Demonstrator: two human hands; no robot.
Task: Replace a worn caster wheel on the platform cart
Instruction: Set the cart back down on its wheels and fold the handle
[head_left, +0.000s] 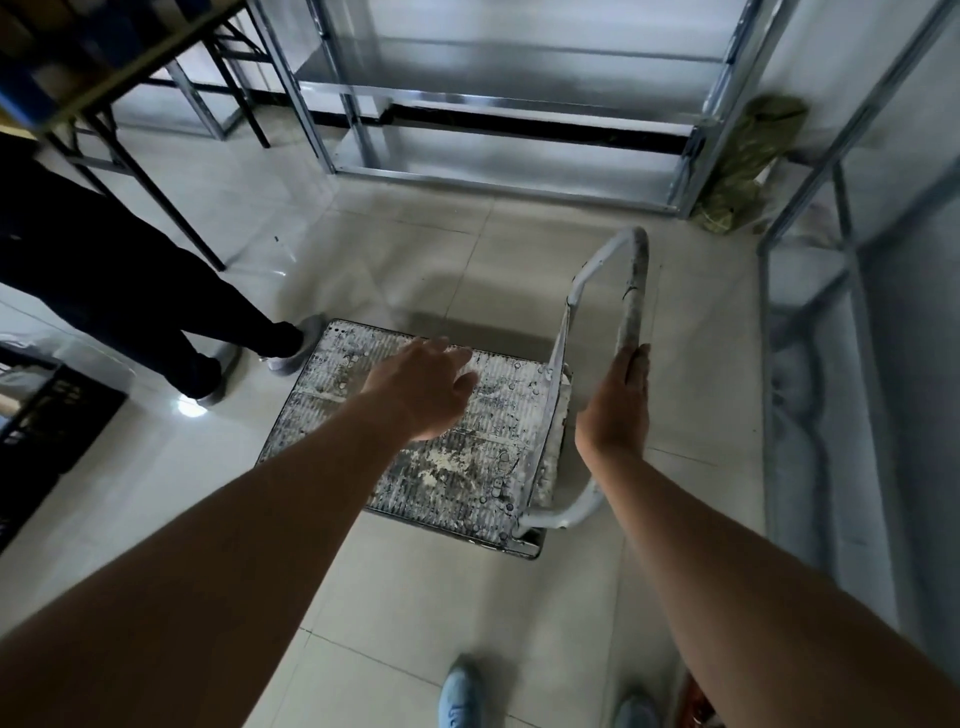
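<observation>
R hand (615, 405) fingers wrapped on cart handle (631, 291); L hand (423, 387) fingers spread loose over deck (467, 467).

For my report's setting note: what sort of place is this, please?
Probably a storeroom or small warehouse. Bare metal shelving racks stand along the walls, the tiled floor is plain, and a paint-spattered platform cart stands in the middle.
</observation>
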